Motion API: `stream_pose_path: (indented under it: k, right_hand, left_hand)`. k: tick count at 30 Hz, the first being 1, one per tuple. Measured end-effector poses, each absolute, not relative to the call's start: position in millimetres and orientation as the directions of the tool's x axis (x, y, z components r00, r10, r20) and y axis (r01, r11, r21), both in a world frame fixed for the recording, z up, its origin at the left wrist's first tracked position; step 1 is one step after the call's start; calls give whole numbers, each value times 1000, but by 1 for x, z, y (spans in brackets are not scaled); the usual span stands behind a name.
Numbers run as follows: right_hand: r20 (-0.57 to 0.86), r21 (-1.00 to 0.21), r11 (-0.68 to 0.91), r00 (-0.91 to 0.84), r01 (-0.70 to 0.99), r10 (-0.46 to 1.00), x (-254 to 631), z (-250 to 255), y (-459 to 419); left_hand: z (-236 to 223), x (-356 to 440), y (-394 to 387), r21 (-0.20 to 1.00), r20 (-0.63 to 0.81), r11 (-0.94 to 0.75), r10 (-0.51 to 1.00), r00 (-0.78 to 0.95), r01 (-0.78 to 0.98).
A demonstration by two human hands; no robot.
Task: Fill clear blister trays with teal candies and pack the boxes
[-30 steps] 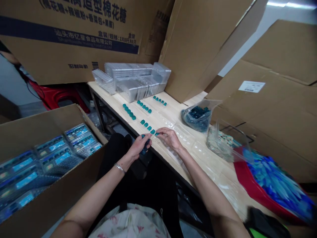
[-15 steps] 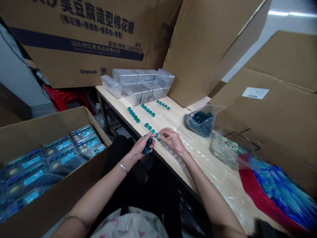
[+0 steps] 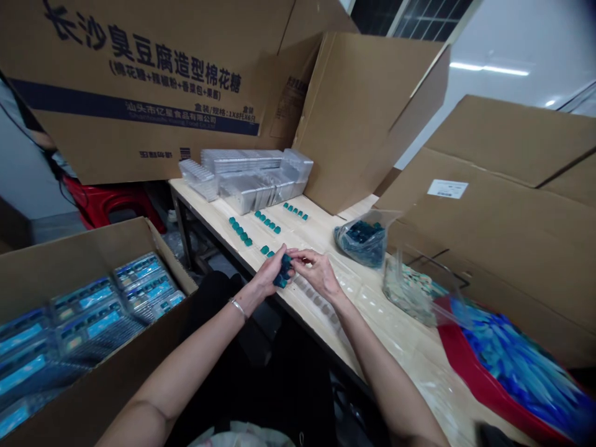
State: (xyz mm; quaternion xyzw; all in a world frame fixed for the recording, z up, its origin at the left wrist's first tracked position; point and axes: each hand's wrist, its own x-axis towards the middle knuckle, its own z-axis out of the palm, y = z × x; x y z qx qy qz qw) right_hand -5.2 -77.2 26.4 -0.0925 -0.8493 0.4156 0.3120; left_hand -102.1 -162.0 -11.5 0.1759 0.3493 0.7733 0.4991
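- Our left hand [image 3: 270, 276] is curled nearly shut around a small clump of teal cubes [image 3: 283, 272], held just above the table's front edge.
- Our right hand [image 3: 319, 273] is partly closed, its fingertips [image 3: 298, 254] reaching across to that clump; we cannot tell whether they grip it.
- A bangle [image 3: 238, 308] sits on our left wrist.
- More cubes lie in short rows on the pale table [image 3: 200, 202], nearest our hands a short row [image 3: 266, 250], with three others beyond it.
- A clear tray [image 3: 321, 292] lies under our right hand, its pockets running along the table's front edge.
- Stacked clear trays [image 3: 256, 180] stand at the table's far end.
- To the right lie a plastic bag of cubes [image 3: 361, 239] and a red basin [image 3: 459, 354] heaped with blue packaging.
- On our left, an open carton [image 3: 93, 329] holds blue-labelled packs [image 3: 84, 301].
- Large cardboard boxes [image 3: 139, 93] tower behind the table.
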Motion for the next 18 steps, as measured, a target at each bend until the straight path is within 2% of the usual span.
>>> stream_pose_path:
  k: [4, 8, 11, 15, 18]
  right_hand:
    - [422, -804, 595, -704, 1, 572, -4, 25, -68]
    - [429, -811, 583, -627, 49, 650, -5, 21, -60]
    - [441, -787, 613, -632, 70, 638, -6, 16, -59]
    - [481, -712, 694, -648, 104, 591, -7, 12, -58]
    - [568, -551, 821, -655, 148, 499, -5, 10, -57]
  left_hand:
    - [-9, -98, -160, 719, -35, -295, 889, -456, -629]
    - [-9, -91, -161, 813, 31, -305, 873, -486, -495]
    - [-11, -89, -157, 884, 80, -314, 832, -549, -346]
    - [-13, -91, -152, 920, 134, -322, 794, -593, -223]
    - [-15, -93, -152, 934, 125, -291, 810, -573, -208]
